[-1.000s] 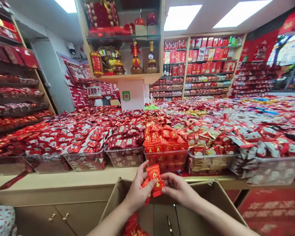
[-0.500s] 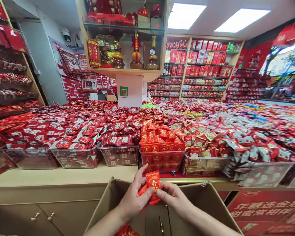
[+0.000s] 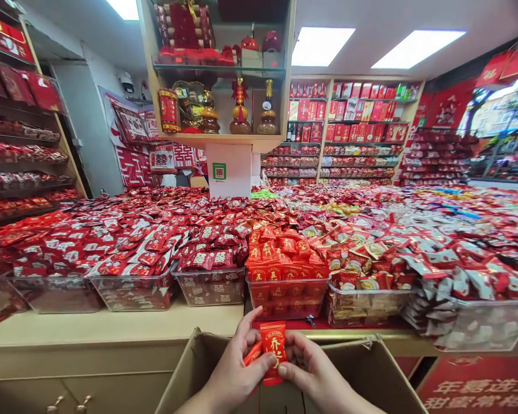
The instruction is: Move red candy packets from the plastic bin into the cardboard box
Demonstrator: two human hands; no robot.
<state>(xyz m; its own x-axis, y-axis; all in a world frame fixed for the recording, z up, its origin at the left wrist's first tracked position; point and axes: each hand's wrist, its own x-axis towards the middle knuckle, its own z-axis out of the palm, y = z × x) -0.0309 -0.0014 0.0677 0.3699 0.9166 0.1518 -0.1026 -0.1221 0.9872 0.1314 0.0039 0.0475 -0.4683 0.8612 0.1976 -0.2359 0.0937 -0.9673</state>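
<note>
"Left to right above the cardboard box (image 3: 366, 368)?"
"The left hand (image 3: 242, 368), grasping a half-hidden packet (image 3: 252, 353) and the red front packet (image 3: 273, 344); then the right hand (image 3: 308, 365), pinching the front one's lower edge."
"Beyond the box's right side?"
"A clear tub (image 3: 369, 291) of packets."

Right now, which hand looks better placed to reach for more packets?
Probably the right hand: it pinches only the front packet at its edge; the left hand holds that packet plus a second packet.
</note>
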